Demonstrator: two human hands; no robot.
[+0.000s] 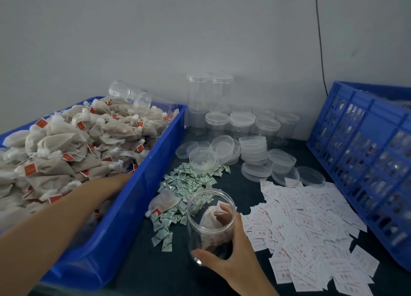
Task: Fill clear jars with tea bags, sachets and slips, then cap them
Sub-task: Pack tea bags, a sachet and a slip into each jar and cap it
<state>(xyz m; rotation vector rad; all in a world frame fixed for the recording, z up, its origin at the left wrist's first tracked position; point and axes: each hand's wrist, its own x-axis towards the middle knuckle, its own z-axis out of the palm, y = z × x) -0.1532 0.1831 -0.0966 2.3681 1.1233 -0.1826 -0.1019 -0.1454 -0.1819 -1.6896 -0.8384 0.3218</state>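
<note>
Head view of a dark table set against a pale wall. An open clear jar is held upright on the table near the front edge, between a spread of sachets on its left and a spread of slips on its right. The jar is gripped by the right hand: the thumb is laid across the near side low down, and the fingers are curled round the far side, where they are seen through the wall of the jar. At least one tea bag is seen inside the jar, and no lid is fitted.

The left hand is reached into a blue bin on the left of the table, where it is buried among the heaped tea bags. Its fingers are hidden, so whether it is open or closed cannot be told. Two clear jars are laid on their sides on the far end of the heap.

A single loose tea bag is laid on the sachets, just left of the held jar. Clear lids are stacked and scattered behind the sachets and slips, and capped empty jars are stood against the wall behind them. A blue slotted crate is placed at the right edge, its contents blurred.
</note>
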